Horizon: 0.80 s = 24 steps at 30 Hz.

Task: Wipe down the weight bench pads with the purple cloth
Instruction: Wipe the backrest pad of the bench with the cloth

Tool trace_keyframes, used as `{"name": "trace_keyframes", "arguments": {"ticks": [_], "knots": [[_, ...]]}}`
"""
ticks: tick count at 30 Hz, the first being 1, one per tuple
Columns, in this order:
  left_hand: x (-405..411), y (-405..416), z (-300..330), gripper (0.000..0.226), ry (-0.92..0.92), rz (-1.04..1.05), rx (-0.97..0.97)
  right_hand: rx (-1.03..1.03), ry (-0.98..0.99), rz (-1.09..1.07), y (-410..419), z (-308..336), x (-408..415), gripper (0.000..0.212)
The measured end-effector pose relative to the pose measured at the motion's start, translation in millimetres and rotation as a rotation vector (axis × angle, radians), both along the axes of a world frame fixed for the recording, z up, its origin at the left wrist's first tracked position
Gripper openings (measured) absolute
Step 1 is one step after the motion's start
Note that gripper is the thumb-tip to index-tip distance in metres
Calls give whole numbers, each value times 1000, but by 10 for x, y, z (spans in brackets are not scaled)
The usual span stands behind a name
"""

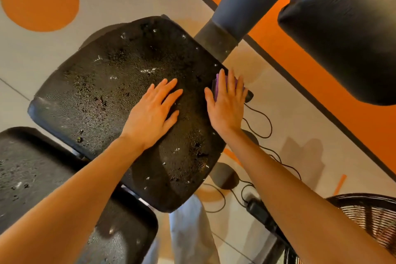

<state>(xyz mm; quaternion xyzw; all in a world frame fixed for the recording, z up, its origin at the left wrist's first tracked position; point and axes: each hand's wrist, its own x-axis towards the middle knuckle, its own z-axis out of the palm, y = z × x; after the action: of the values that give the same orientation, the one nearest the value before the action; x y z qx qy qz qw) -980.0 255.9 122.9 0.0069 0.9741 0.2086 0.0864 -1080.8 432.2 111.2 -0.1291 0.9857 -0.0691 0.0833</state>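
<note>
Both hands lie flat on the seat pad (120,96), fingers spread and gripping nothing. The left hand (153,113) presses palm-down near the middle of the seat pad, bare on the vinyl. The right hand (227,103) is open too, at the seat pad's right edge, with the purple cloth (219,83) pinned beneath its fingers; only a small folded sliver of the cloth shows beside the index finger, the rest hidden under the palm.

The cloth looks thin, soft and light, so it will probably bunch or slip out unless pressed flat; a spread palm on top seems the sensible hold, rather than a pinch. The seat pad appears firm and padded, its textured black cover cracked and pitted with pale flecks, so the cloth may snag on the torn spots. It should take steady pressure, and the left hand is placed to brace it.

A second pad (49,180), just left of and below the seat pad, looks similarly worn. Most of the seat pad seems not yet wiped.
</note>
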Motion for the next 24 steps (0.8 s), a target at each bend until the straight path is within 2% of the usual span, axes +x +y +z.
{"name": "trace_keyframes", "arguments": {"ticks": [4,7,9,13,15,17,20,22,24], "knots": [[13,-33,-81,58,11,-23,-11,-56,73,-46,-53,-66,263,58],[35,-32,-103,58,29,-21,-39,-40,41,62,62,-23,587,57],[40,-40,-106,58,38,-23,-33,-38,40,91,94,-49,430,55],[54,-46,-127,57,64,-19,-18,-85,46,-168,-114,-166,-284,53],[48,-44,-135,56,74,-15,-14,-100,73,-216,-156,-173,-238,53],[46,-40,-134,56,72,-13,-19,-123,112,-128,-97,-115,201,53],[41,-39,-137,57,73,-12,-23,-118,45,53,63,-39,749,54],[43,-38,-144,57,80,-12,-21,-103,61,52,67,-89,416,53],[59,-39,-146,57,86,-5,-31,-97,70,-74,-60,-140,-116,52]]}}
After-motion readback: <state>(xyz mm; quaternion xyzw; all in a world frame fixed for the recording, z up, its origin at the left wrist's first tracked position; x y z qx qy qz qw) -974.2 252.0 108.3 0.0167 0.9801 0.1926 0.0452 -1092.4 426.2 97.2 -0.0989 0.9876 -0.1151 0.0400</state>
